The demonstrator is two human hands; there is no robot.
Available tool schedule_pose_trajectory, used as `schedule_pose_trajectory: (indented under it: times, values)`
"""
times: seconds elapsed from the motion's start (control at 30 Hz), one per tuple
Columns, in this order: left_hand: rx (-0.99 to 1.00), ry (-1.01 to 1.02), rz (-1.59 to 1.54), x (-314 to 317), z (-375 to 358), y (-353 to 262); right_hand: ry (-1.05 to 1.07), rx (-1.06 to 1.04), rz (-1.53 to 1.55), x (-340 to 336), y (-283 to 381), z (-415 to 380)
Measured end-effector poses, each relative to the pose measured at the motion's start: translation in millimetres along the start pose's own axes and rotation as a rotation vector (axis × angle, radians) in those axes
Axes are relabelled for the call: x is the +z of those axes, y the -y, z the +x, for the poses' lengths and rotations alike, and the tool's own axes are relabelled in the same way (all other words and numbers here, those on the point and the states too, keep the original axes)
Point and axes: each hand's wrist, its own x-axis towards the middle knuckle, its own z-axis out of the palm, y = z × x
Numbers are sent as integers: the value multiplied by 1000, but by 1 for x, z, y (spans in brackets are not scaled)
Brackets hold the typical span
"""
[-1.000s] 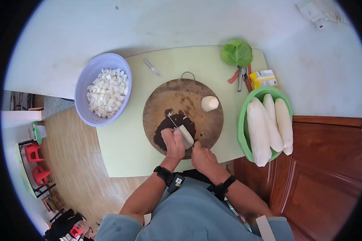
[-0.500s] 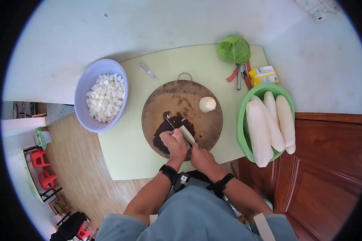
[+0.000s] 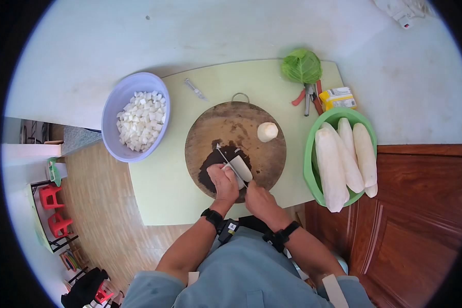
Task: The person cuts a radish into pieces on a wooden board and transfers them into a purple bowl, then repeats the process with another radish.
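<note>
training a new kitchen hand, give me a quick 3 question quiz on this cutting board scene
1. True or false: the left hand presses on the radish piece that lies on the round cutting board.
2. Multiple choice: where are the diced white cubes? A) in the green basin B) in the lavender bowl C) loose on the cutting board
3. Short answer: what does the right hand grip?

Key
1. True.
2. B, the lavender bowl; the green basin holds whole peeled radishes.
3. The knife, its blade set across the radish piece.
</note>
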Motion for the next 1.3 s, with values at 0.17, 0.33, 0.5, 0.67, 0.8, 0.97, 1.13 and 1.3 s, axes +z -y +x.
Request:
schedule_pose_trajectory:
  times: [0.17, 0.33, 0.5, 0.67, 0.8, 0.97, 1.13, 1.3]
  values:
    - [32, 6, 36, 0, 0, 2, 12, 86, -32, 4, -14, -32]
    - [222, 75, 70, -7, -2, 1, -25, 69, -26, 9, -16, -28]
    - [216, 101, 60, -13, -8, -2, -60, 61, -28, 15, -17, -25]
    - [273, 169, 91, -15, -20, 0, -123, -13, 55, 14, -5, -7]
    - [136, 159, 22, -18, -20, -6, -112, 43, 49, 17, -13, -5]
    - [74, 160, -80, -27, -16, -4, -104, 46, 97, 15, -22, -10]
    - [-29, 216, -194, -29, -18, -1, -127, -55, 144, 20, -33, -14]
    - [-114, 215, -341, -24, -25, 10, -212, -195, 223, 19, -48, -34]
